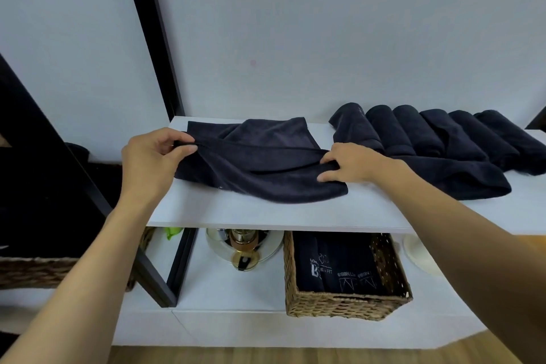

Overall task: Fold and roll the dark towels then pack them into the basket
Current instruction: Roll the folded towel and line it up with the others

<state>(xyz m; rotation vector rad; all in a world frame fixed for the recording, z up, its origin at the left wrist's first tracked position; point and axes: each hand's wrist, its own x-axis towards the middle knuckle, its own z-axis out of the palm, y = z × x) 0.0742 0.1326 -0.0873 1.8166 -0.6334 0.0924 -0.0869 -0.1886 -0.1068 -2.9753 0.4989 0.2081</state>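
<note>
A dark towel [254, 168] lies partly folded on the white upper shelf [266, 216]. My left hand [153, 156] pinches its folded edge at the left end. My right hand [351, 162] grips the same fold at the right end, fingers curled into the cloth. To the right, several rolled dark towels [443, 136] lie side by side, and another folded dark towel [461, 177] lies in front of them. Below the shelf stands a wicker basket [334, 304] with dark printed towels [336, 266] inside.
A black frame post [153, 38] leans against the white wall behind the shelf. On the lower shelf sit a shiny metal and gold object [243, 248], a green item [171, 232] and a pale round thing [416, 251]. Another wicker basket [44, 272] is at the left.
</note>
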